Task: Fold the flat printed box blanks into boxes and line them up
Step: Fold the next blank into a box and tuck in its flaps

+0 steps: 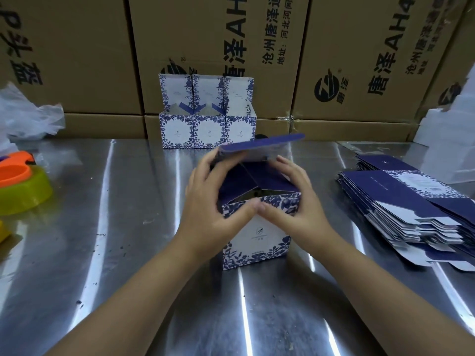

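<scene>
The box point(257, 235) I am folding stands upright on the table point(123, 227), about midway between its left and right edges and nearer to me than the rest. Its front is white with a blue floral border. The top is open: dark blue inner flaps point(246, 181) slope down inside, and the lid flap point(262, 143) sticks out at the far side, roughly level.

My left hand point(208, 201) grips the box's left side, the fingers point(205, 163) curled over the top of that wall and the thumb lying on the front rim. My right hand point(293, 199) grips the right side the same way, its fingers point(288, 165) bent over the far right corner, its thumb on the front rim. The two thumb tips meet at the middle of the rim.

At the table's far edge a row of three folded boxes point(208, 129) stands side by side, touching, lids up. Towards the right edge lies a fanned stack of flat blanks point(401, 204), dark blue side up.

Near the left edge sit an orange and green plastic dish point(23, 186) and a crumpled clear plastic bag point(25, 116). Brown cartons point(90, 60) with black print stand behind the table.
</scene>
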